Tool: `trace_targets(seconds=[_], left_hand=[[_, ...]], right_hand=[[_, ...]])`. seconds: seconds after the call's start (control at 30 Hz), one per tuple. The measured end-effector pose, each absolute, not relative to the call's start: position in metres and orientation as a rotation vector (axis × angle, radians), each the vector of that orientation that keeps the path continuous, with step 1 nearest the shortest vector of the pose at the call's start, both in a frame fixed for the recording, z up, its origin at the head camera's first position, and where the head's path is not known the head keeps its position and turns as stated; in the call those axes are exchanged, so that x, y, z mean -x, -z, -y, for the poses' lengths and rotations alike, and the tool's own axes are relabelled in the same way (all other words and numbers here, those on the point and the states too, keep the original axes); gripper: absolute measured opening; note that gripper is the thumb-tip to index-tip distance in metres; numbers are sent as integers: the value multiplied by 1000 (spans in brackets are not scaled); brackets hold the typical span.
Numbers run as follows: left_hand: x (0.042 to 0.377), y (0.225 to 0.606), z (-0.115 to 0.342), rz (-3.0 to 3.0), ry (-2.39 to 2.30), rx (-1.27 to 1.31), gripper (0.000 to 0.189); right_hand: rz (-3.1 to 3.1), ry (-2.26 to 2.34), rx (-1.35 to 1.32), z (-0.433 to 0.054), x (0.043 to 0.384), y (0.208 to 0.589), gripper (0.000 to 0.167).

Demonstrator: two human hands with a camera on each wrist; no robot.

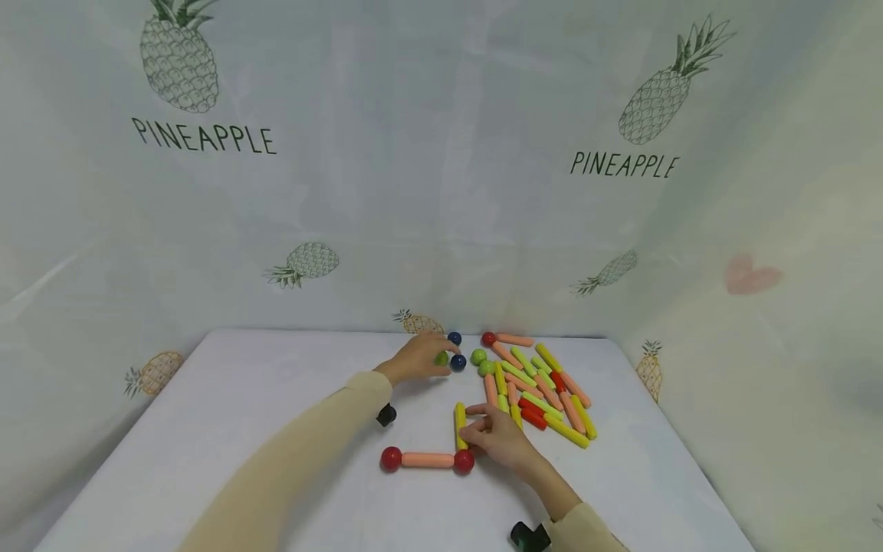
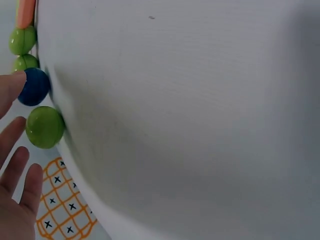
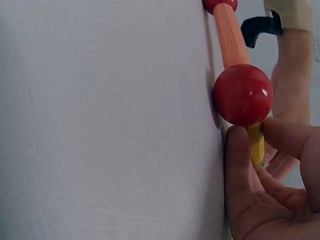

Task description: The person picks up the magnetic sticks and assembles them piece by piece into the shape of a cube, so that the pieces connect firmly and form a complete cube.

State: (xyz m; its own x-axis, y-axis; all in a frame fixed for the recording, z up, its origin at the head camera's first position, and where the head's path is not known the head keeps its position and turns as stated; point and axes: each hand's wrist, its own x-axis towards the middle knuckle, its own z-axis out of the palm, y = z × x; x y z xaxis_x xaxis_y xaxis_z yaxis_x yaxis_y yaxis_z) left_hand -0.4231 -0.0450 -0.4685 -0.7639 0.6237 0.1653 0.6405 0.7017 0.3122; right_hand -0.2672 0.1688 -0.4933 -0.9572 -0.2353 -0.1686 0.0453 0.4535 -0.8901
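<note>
One orange rod [image 1: 428,460] joins two red balls [image 1: 464,461]; yellow rod [image 1: 461,422], pinched by the right hand [image 1: 502,439], meets one, seating unconfirmed; left hand [image 1: 419,357] spread beside green ball [image 2: 46,129] and blue ball [image 1: 458,363]; remaining rods [image 1: 566,431] on the tabletop [image 1: 207,429] not yet added.

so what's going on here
A person's right hand pinches a yellow stick, one end at a red ball. An orange stick lies between that ball and another red one. The left hand is by a green ball and a blue ball. More sticks lie to the right.
</note>
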Motion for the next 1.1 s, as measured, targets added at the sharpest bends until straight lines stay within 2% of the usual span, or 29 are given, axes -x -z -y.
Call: trace_targets(seconds=[0.33, 0.6, 0.9, 1.1], left_hand=[[430, 473, 35, 2892, 582, 1017, 40], [431, 477, 32, 2845, 595, 1008, 26], [421, 478, 41, 2823, 642, 1022, 33], [416, 472, 50, 2803, 706, 1066, 31]], right_hand=[[-2446, 1498, 171, -171, 268, 495, 57], [-2443, 1493, 164, -170, 271, 499, 58], [-2462, 1468, 148, -167, 269, 504, 57], [-2447, 1490, 172, -168, 270, 501, 57]])
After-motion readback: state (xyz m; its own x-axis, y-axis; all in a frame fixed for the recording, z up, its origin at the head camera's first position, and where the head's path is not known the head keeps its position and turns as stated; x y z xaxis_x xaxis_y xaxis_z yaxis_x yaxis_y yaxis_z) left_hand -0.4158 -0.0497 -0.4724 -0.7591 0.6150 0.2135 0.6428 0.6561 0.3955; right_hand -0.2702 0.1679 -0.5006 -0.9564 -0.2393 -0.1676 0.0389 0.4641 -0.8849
